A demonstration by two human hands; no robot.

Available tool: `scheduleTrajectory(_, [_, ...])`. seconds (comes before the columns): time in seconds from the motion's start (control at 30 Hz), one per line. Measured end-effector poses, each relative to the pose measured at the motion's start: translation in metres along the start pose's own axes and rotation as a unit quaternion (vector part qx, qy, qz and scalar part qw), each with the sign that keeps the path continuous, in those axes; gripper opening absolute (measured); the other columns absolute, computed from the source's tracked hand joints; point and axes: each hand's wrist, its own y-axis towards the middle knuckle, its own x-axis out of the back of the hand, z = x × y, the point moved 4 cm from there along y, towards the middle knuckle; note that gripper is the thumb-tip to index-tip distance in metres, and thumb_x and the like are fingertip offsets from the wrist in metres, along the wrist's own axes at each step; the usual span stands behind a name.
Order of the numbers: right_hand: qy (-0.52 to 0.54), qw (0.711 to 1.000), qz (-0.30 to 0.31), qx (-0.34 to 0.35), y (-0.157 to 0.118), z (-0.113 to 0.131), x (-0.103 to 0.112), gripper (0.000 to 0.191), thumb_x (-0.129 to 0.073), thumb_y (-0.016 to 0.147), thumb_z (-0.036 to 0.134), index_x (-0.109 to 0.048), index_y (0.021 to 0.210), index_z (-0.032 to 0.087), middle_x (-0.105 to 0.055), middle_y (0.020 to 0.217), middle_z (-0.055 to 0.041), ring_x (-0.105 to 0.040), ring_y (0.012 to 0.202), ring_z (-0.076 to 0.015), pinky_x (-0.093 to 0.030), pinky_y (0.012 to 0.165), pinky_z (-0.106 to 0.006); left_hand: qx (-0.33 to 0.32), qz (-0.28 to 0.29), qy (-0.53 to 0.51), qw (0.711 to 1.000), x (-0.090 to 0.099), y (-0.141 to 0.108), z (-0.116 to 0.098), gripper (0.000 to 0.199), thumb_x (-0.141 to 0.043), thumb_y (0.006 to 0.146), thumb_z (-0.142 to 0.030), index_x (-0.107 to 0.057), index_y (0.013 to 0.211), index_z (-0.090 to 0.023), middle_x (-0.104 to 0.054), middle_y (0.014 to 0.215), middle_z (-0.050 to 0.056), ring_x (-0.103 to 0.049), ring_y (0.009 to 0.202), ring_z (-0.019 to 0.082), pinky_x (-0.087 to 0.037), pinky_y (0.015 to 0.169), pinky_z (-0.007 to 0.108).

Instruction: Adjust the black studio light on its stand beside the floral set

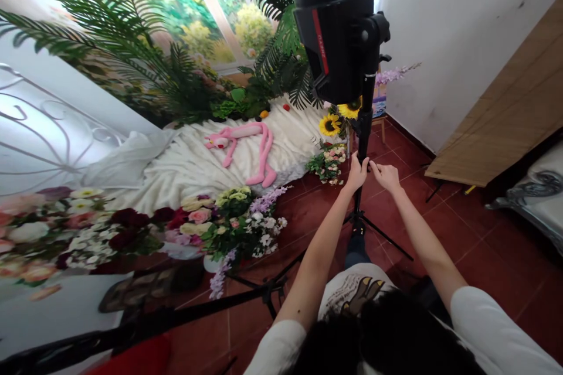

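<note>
Where the light stand rises from the red tiled floor, beyond the right end of the white cloth, the left hand has its fingers clenched around the pole, below the black studio light. The right hand is just beside the pole, fingers curled at a small knob; whether they grip it, one cannot tell. A pink plush toy lies near the cloth's front edge.

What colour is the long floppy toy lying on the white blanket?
The toy is pink, clearest in the head view.
</note>
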Motion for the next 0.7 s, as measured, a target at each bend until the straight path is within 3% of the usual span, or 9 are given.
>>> scheduleTrajectory(0.07, [0.063, 0.998, -0.004, -0.012, 0.002, -0.004, -0.004, 0.073, -0.023, 0.100, 0.066, -0.069, 0.068, 0.019, -0.069, 0.067, -0.0081, -0.063, 0.067, -0.0197, -0.029, 0.058, -0.027, 0.005, 0.003, -0.005, 1.000, 0.000, 0.000, 0.000, 0.052, -0.041, 0.099, -0.052, -0.036, 0.134, -0.013, -0.053, 0.135, 0.022, -0.054, 0.129, 0.023, -0.040, 0.114, 0.041])
scheduleTrajectory(0.17, [0.164, 0.986, 0.001, -0.022, 0.005, -0.007, -0.010, 0.078, -0.019, 0.092, 0.080, -0.045, 0.048, 0.020, -0.051, 0.050, -0.0032, -0.048, 0.053, -0.0147, -0.026, 0.055, -0.028, 0.007, 0.009, -0.012, 1.000, 0.001, -0.001, 0.001, 0.053, -0.040, 0.100, -0.051, -0.034, 0.137, -0.014, -0.054, 0.136, 0.020, -0.055, 0.129, 0.022, -0.039, 0.115, 0.041])
scheduleTrajectory(0.3, [0.270, 0.962, 0.022, -0.023, 0.007, -0.007, -0.015, 0.074, -0.024, 0.081, 0.091, -0.024, 0.049, 0.023, -0.030, 0.047, 0.0025, -0.028, 0.049, -0.0098, -0.023, 0.052, -0.028, 0.008, 0.013, 0.004, 1.000, 0.001, -0.002, 0.002, 0.061, -0.036, 0.099, -0.055, -0.034, 0.141, -0.011, -0.054, 0.137, 0.022, -0.056, 0.129, 0.024, -0.039, 0.116, 0.041])
scheduleTrajectory(0.53, [0.333, 0.941, 0.000, -0.050, 0.002, -0.006, -0.022, 0.072, -0.031, 0.081, 0.088, -0.031, 0.052, 0.023, -0.032, 0.051, 0.0033, -0.030, 0.051, -0.0101, -0.023, 0.053, -0.027, 0.047, -0.028, 0.066, 0.996, 0.005, -0.016, -0.012, 0.063, -0.039, 0.098, -0.054, -0.040, 0.144, -0.011, -0.054, 0.142, 0.025, -0.045, 0.143, 0.031, -0.034, 0.120, 0.045])
scheduleTrajectory(0.63, [0.361, 0.930, -0.003, -0.071, 0.000, -0.004, -0.024, 0.072, -0.033, 0.078, 0.091, -0.032, 0.052, 0.023, -0.032, 0.050, 0.0037, -0.029, 0.051, -0.0098, -0.024, 0.052, -0.027, 0.036, -0.040, 0.036, 0.998, 0.012, -0.033, -0.016, 0.058, -0.044, 0.098, -0.049, -0.041, 0.145, -0.015, -0.051, 0.147, 0.021, -0.050, 0.140, 0.028, -0.038, 0.118, 0.044])
scheduleTrajectory(0.7, [0.374, 0.923, 0.000, -0.086, -0.001, -0.003, -0.024, 0.073, -0.033, 0.076, 0.092, -0.032, 0.052, 0.023, -0.033, 0.049, 0.0037, -0.030, 0.050, -0.0100, -0.025, 0.052, -0.027, 0.043, -0.027, 0.008, 0.999, 0.019, -0.049, -0.013, 0.051, -0.046, 0.097, -0.047, -0.048, 0.138, -0.017, -0.056, 0.142, 0.019, -0.060, 0.128, 0.026, -0.046, 0.111, 0.044])
